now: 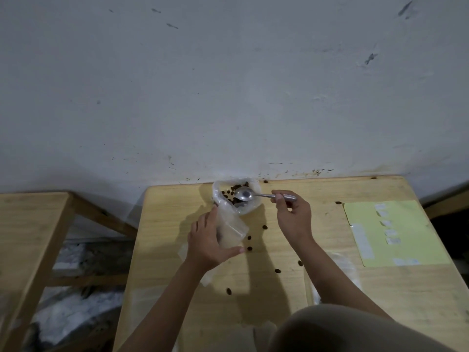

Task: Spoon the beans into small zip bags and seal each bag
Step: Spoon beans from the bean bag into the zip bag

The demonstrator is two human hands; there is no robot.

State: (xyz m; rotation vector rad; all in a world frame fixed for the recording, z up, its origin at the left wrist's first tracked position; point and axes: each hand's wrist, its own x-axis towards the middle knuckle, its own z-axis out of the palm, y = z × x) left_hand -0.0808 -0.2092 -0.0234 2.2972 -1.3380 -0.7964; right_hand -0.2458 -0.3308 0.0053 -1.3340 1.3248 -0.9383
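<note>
One spoon lying crosswise, bowl pointing left

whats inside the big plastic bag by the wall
Dark beans lie loose inside the big plastic bag. The spoon, held by the right hand, sits over its mouth with an empty bowl. The spoon and crumpled plastic hide how deep the beans go.

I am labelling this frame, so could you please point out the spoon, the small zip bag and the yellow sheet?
spoon (244,194), head view, on its bowl.
small zip bag (232,228), head view, mid-body.
yellow sheet (406,219), head view, bare middle.
</note>
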